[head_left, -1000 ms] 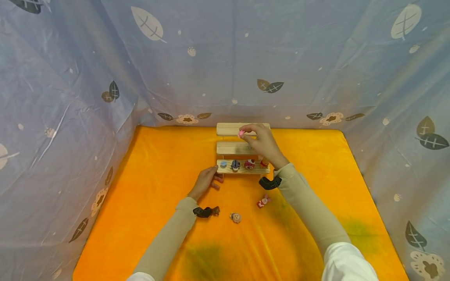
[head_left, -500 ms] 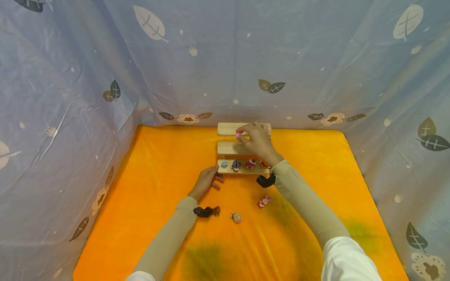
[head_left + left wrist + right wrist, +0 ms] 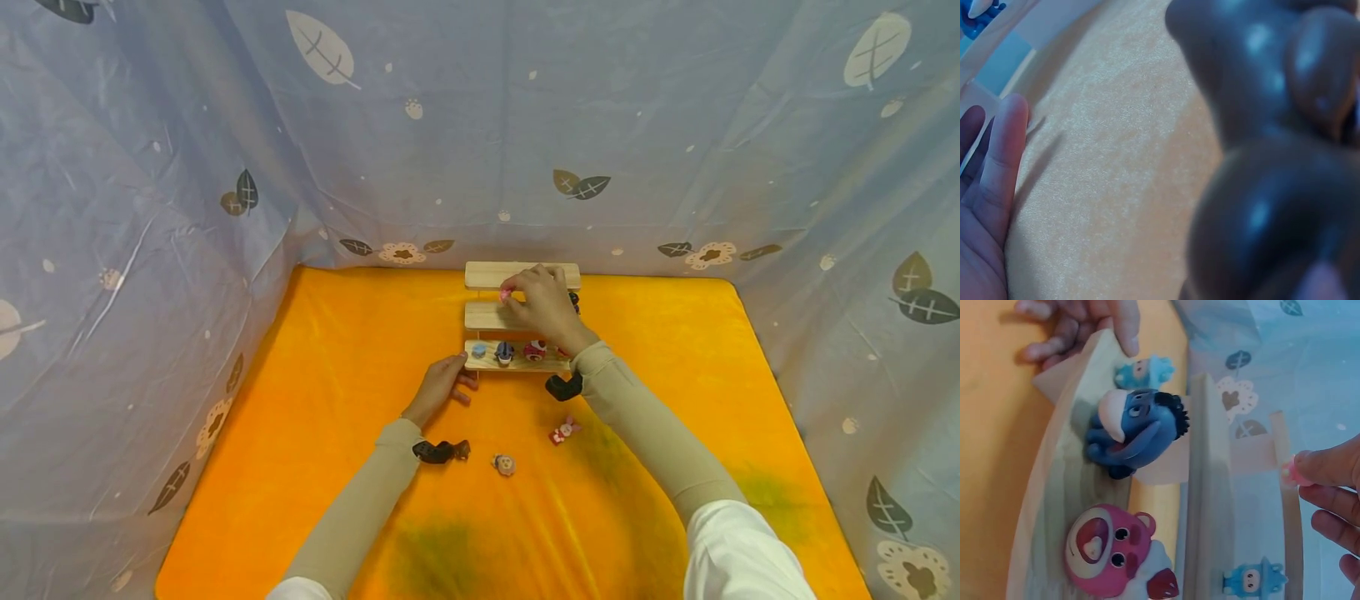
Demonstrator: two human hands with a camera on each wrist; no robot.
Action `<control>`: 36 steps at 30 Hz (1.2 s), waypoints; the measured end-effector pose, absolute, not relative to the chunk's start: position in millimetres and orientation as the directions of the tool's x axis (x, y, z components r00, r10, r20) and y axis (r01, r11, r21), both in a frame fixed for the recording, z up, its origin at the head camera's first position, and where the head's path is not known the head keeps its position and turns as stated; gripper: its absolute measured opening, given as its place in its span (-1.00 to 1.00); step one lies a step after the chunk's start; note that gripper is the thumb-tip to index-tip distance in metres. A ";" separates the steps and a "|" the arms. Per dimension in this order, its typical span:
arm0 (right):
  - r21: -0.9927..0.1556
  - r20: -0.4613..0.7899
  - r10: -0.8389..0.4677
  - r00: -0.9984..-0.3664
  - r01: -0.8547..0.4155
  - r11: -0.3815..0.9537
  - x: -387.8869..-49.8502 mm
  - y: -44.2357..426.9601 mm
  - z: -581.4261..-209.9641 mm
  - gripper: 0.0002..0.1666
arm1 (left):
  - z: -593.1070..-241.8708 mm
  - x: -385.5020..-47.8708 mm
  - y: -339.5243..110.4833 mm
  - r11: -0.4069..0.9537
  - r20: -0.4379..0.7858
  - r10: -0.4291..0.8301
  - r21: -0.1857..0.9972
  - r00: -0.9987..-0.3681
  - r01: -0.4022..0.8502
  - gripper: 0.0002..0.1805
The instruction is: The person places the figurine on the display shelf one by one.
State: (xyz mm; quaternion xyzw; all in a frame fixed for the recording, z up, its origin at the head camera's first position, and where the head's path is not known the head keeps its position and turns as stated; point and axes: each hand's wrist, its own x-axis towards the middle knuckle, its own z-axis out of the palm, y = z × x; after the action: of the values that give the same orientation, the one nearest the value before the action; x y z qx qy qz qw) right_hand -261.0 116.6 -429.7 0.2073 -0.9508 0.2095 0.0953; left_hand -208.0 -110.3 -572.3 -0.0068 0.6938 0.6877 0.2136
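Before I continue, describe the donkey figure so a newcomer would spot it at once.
Find the three-tier wooden shelf on the orange cloth. Along its front tier, look between the small pale-blue figure and the pink bear. The donkey figure sits there, unlike either neighbour: deeper blue and black-maned.

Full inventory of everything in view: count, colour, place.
Curtain: count unclear, grey-blue, around
Cloth: 1, orange, beneath
Stand: 1, pale wood, on cloth
Hatted figures: 2, light blue, lower tier and middle tier
Donkey figure: 1, blue, lower tier
Bear figure: 1, pink, lower tier
Obscured figure: 1, reddish, lower tier
Dark figure: 1, dark, middle tier
Small figure: 1, pink, in right hand
Eared figure: 1, pink and red, on cloth
Pale figure: 1, greyish, on cloth
Brown figure: 1, brown, on cloth
Wrist cameras: 2, black, on wrists
Sleeves: 2, beige and white, on arms
Left hand: 1, bare, touching lower tier
Right hand: 1, bare, pinching small figure
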 end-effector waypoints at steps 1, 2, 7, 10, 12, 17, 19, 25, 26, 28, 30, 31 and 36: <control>-0.361 0.262 -0.358 -0.896 -0.435 0.825 -260.4 116.6 -430.5 -0.78 | -572.0 -208.6 -110.8 0.052 -0.309 0.292 0.950 -0.905 -0.307 -0.31; -0.361 0.259 -0.362 -0.895 -0.437 0.823 -259.7 116.5 -431.4 -0.76 | -569.9 -209.1 -111.3 0.050 -0.311 0.303 0.949 -0.901 -0.311 -0.33; -0.347 0.241 -0.374 -0.896 -0.439 0.829 -253.9 115.0 -433.4 -0.70 | -570.6 -209.4 -109.9 0.051 -0.292 0.293 0.956 -0.910 -0.290 -0.36; -0.301 0.250 -0.378 -0.891 -0.443 0.845 -252.3 113.1 -434.5 -0.70 | -572.6 -208.4 -108.5 0.057 -0.275 0.277 0.961 -0.921 -0.270 -0.34; -0.268 0.259 -0.387 -0.885 -0.451 0.851 -251.7 112.2 -435.9 -0.71 | -572.8 -208.1 -108.5 0.061 -0.273 0.279 0.962 -0.921 -0.267 -0.32; -0.210 0.300 -0.411 -0.861 -0.480 0.852 -250.4 111.3 -441.0 -0.73 | -572.7 -207.7 -108.8 0.064 -0.277 0.281 0.961 -0.919 -0.271 -0.33; -0.188 0.315 -0.412 -0.855 -0.482 0.856 -250.7 111.2 -443.3 -0.75 | -572.3 -207.8 -108.9 0.066 -0.276 0.284 0.961 -0.918 -0.268 -0.33; -0.150 0.317 -0.406 -0.857 -0.468 0.871 -251.4 111.6 -448.4 -0.77 | -572.7 -208.1 -110.1 0.086 -0.273 0.297 0.962 -0.915 -0.259 -0.29; -0.150 0.317 -0.406 -0.857 -0.468 0.871 -251.3 111.7 -448.8 -0.77 | -572.8 -208.2 -110.4 0.087 -0.274 0.299 0.962 -0.914 -0.260 -0.29; -0.156 0.319 -0.404 -0.858 -0.467 0.870 -251.0 111.9 -449.5 -0.77 | -573.2 -208.4 -110.8 0.086 -0.278 0.303 0.961 -0.912 -0.264 -0.27; -0.161 0.323 -0.403 -0.856 -0.469 0.868 -250.5 112.1 -450.0 -0.77 | -573.4 -208.7 -111.5 0.084 -0.284 0.306 0.959 -0.909 -0.271 -0.27; -0.165 0.324 -0.403 -0.856 -0.470 0.867 -250.4 112.3 -450.4 -0.77 | -573.5 -209.0 -111.8 0.084 -0.288 0.308 0.958 -0.907 -0.275 -0.26; -0.193 0.329 -0.403 -0.854 -0.478 0.857 -249.8 113.0 -452.1 -0.77 | -573.0 -211.3 -114.5 0.086 -0.304 0.336 0.952 -0.892 -0.292 -0.28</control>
State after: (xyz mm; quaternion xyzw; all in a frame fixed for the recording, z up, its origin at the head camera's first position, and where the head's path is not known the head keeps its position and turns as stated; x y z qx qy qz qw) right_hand -249.8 113.0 -452.1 0.2311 -0.9533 0.1349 0.1398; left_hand -211.3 -114.5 -573.0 0.0156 0.6992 0.6760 0.2324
